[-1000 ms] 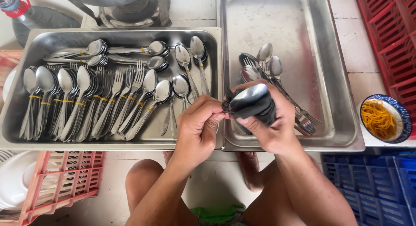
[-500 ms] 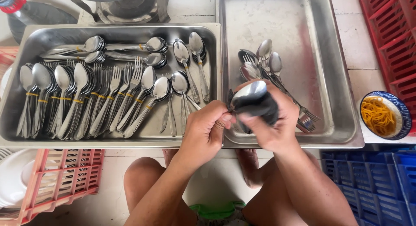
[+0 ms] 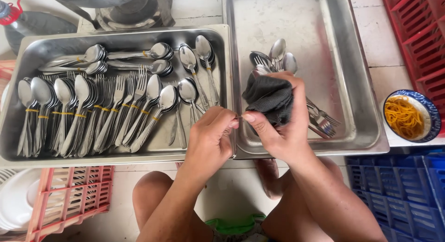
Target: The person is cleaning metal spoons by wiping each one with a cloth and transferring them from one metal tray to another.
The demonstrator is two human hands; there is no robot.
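Observation:
My right hand (image 3: 282,130) is closed around a dark grey cloth (image 3: 269,97), held over the near left corner of the right steel tray (image 3: 357,107). The cloth covers whatever cutlery is inside it. My left hand (image 3: 211,135) pinches a thin metal end that pokes out from under the cloth, right against my right thumb. Behind the cloth lie loose spoons and forks (image 3: 320,119). The left steel tray (image 3: 41,151) holds rows of spoon and fork bundles (image 3: 88,114) tied with yellow bands.
A small blue-rimmed bowl of yellow rubber bands (image 3: 407,116) sits to the right of the trays. A red crate (image 3: 417,28) is at the top right, a blue crate (image 3: 398,191) at the bottom right, and a pink crate (image 3: 69,200) beside white plates (image 3: 11,209) at the bottom left. My knees are below the trays.
The spoon bowls that showed above the cloth are now covered by it. My left fingers have slid from the cloth to pinch a thin end beside my right thumb.

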